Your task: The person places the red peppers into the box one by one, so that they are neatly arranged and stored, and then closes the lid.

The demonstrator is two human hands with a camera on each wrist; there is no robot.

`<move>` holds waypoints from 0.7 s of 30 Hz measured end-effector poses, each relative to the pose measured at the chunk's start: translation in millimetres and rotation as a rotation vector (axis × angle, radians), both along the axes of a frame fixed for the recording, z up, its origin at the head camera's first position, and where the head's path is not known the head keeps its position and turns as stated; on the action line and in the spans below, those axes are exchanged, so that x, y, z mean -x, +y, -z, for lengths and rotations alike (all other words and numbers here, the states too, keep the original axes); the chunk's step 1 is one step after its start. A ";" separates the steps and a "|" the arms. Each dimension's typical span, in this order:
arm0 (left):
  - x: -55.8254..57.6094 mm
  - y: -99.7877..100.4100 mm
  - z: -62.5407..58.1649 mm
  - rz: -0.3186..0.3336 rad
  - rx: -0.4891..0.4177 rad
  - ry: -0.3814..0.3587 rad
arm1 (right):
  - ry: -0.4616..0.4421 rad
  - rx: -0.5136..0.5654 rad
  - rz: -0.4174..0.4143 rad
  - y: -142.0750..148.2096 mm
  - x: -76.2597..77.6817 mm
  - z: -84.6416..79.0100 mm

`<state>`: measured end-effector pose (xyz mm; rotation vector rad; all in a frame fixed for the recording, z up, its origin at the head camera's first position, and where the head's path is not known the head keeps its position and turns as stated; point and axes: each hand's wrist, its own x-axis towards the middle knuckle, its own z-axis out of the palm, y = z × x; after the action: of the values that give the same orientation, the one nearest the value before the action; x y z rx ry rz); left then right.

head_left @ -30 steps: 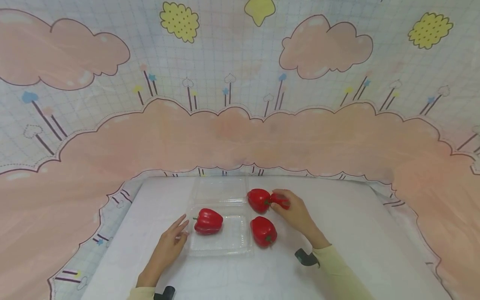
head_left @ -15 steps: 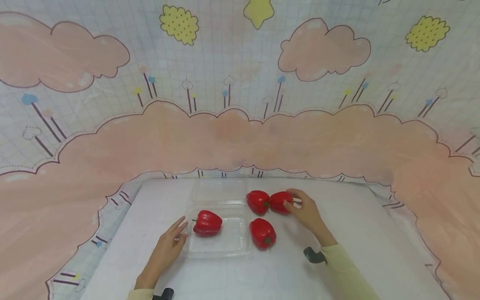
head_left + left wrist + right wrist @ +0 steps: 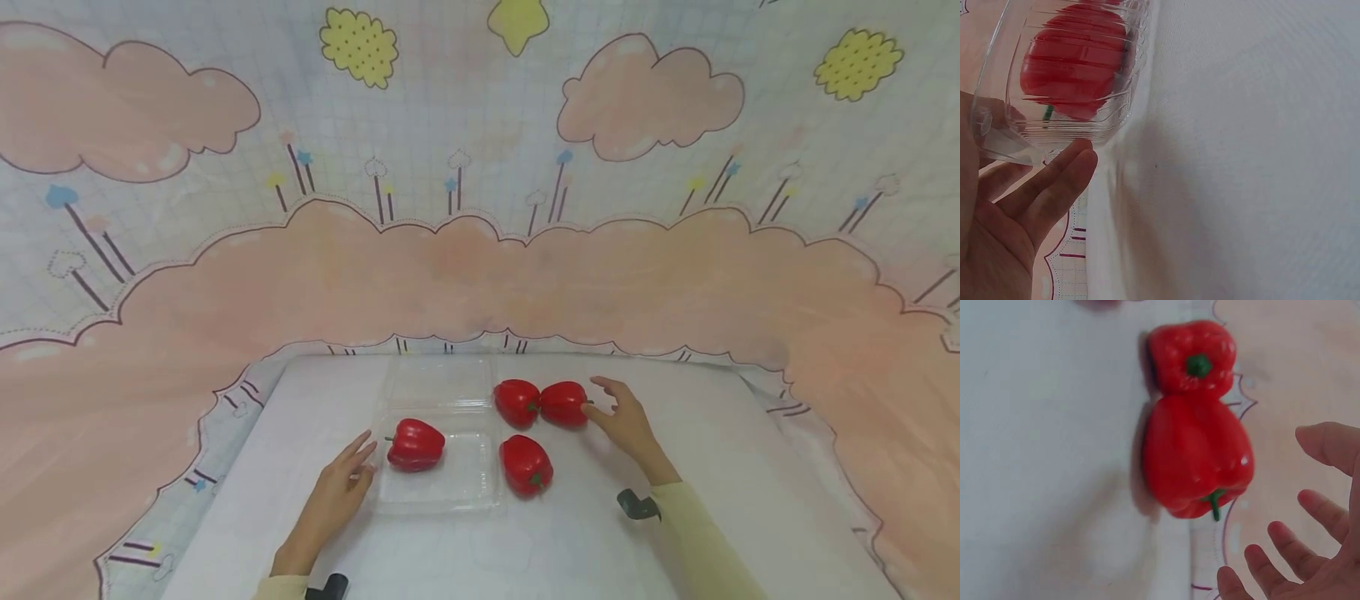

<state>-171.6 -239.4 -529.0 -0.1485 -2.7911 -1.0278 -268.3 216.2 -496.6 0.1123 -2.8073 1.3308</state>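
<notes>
A red bell pepper [image 3: 416, 445] lies in the left part of a clear plastic clamshell box [image 3: 465, 504], whose lid [image 3: 438, 383] is folded back behind it. My left hand [image 3: 337, 487] is at the box's left edge. In the left wrist view its fingers [image 3: 1063, 187] are fairly straight against the rim, and part of the hand shows through the plastic. My right hand [image 3: 626, 421] is spread beside the far right bell pepper [image 3: 564, 404], holding nothing. In the right wrist view there is a gap between the fingers [image 3: 1294, 550] and that pepper.
A second bell pepper [image 3: 517, 402] touches the far right one, end to end. Another bell pepper [image 3: 527, 465] lies close to the box's right side. All stand on a white-covered table [image 3: 480, 558], with a patterned cloth [image 3: 525, 283] hanging behind.
My right hand has set the far right bell pepper down beside the other one, let go of it and drawn back to the right. My left hand stays put.
</notes>
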 end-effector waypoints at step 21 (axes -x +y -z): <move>0.5 -0.6 -0.8 0.003 -0.021 -0.019 | -0.136 0.079 -0.057 6.6 21.8 28.9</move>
<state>-172.1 -239.9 -528.1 -0.1404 -2.7970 -1.0649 -290.1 222.8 -525.5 0.1036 -2.8774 1.5148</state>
